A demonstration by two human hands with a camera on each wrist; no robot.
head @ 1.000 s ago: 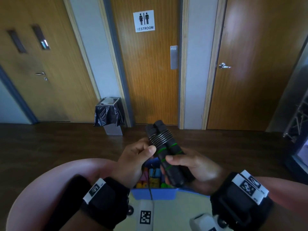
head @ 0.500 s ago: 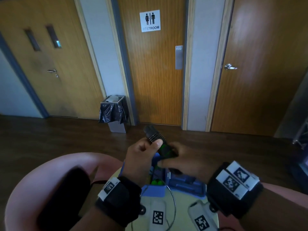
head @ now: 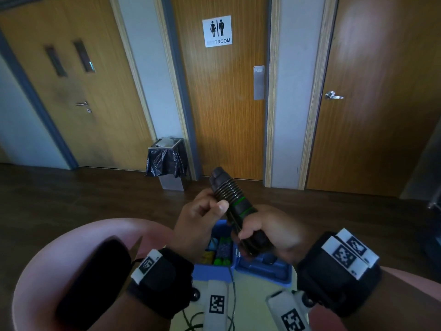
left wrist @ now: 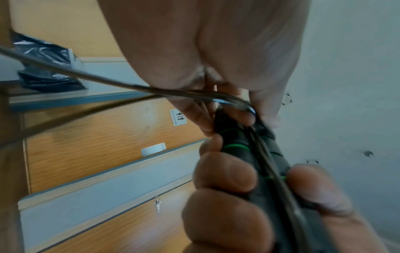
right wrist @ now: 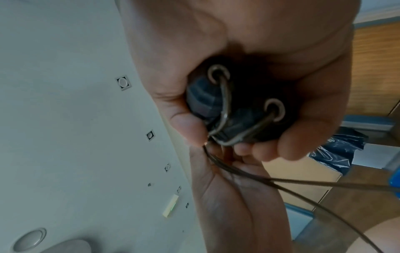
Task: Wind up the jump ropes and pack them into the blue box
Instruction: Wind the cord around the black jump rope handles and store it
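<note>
My right hand (head: 265, 231) grips two black jump rope handles (head: 235, 204) with green rings, held together and pointing up and away. Several turns of thin dark cord (head: 226, 188) wrap their upper part. My left hand (head: 202, 216) pinches the cord against the handles, thumb on top. In the left wrist view the cord (left wrist: 103, 82) runs off to the left from my fingers. The right wrist view shows the handles' ends (right wrist: 238, 106), with cord leaving both eyelets. Below my hands stands the blue box (head: 260, 269), open, with colourful items inside.
The box stands on a pale round table (head: 250, 304), where loose cord (head: 232, 299) trails. A pink chair back (head: 71, 254) curves at the lower left. Beyond lie dark wooden floor, a lined bin (head: 167, 161) and a restroom door (head: 222, 91).
The handles rose again after dipping toward the box half a second ago. My left hand keeps moving round them with the cord, and more of the box shows below.
</note>
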